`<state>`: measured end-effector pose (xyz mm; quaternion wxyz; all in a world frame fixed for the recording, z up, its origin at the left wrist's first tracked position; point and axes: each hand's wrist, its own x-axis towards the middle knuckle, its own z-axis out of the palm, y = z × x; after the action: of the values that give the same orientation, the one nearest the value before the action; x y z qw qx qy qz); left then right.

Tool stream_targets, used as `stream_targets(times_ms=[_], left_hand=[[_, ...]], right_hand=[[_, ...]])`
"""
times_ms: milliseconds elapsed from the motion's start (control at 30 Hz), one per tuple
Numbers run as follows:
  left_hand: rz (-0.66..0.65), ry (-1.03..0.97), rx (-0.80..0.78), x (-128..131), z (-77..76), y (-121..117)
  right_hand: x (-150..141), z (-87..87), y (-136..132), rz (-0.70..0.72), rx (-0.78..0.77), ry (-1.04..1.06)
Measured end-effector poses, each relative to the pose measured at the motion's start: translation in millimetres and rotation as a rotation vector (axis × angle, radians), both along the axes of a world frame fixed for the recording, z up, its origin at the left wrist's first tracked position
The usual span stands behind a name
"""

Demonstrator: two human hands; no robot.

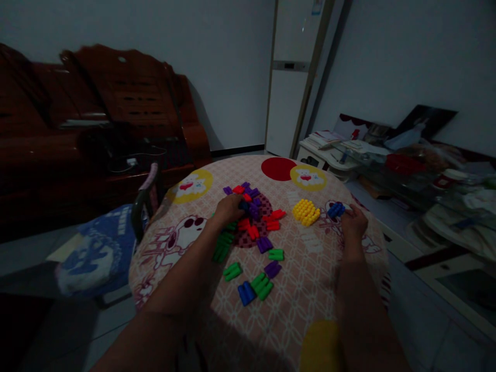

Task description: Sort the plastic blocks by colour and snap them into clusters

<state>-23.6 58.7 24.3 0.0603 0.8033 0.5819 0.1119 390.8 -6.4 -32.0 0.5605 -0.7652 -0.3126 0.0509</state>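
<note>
Colourful plastic building blocks lie on a round table with a patterned cloth [287,289]. My left hand [229,209] reaches into the mixed pile, its fingers closed on a dark blue block [244,205]. Purple blocks [254,209] and red blocks [248,227] surround those fingertips, and green blocks [222,245] lie below the hand. At the right side of the table, my right hand [353,222] pinches blue blocks [336,209] close to the cloth. Left of them sits a cluster of yellow blocks [306,212], touched by neither hand.
Nearer me lie loose green blocks [262,285], a blue block [246,293] and a purple block [273,268]. A chair with a blue cushion [101,248] stands at the left. Behind are a wooden sofa [127,98] and, at right, a cluttered glass-topped cabinet [403,175].
</note>
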Motion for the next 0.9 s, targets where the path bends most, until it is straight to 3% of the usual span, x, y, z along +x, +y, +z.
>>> stream_targets(times_ms=[100,167,267,333,400,500,633,767,833,900], left_hand=[[0.011,-0.262,0.059,6,13.1,-4],[-0.046,-0.52,0.06,17,25.5,-7],[-0.253,-0.842,-0.128,46,38.1,-18],[-0.397,-0.935,-0.291,67,38.7,-29],[-0.462,-0.973,-0.379,85,33.2,-39],[-0.406,-1.064,-0.411,98,19.2,-46],[-0.265,-1.194,-0.443,100,5.4,-43],[-0.269,-1.236,-0.492,106,4.2,-45],[-0.286,-1.268,-0.523,108,6.4,-47],[-0.292,-1.289,-0.532,107,9.3,-49]], right_hand=[[-7,15.1,-3,-0.081,0.086,-0.115],[-20,30.0,-5,-0.041,0.193,-0.193],[-57,54.4,-10,0.369,0.28,-0.213],[-88,67.9,-13,0.704,0.251,-0.185],[-115,77.2,-16,0.996,0.179,-0.174],[-131,82.7,-21,1.146,0.13,-0.199],[-124,80.0,-25,1.201,-0.051,-0.053],[-114,76.6,-24,1.145,-0.131,0.135],[-101,75.3,-23,1.029,-0.096,0.21],[-80,72.5,-22,0.793,-0.015,0.263]])
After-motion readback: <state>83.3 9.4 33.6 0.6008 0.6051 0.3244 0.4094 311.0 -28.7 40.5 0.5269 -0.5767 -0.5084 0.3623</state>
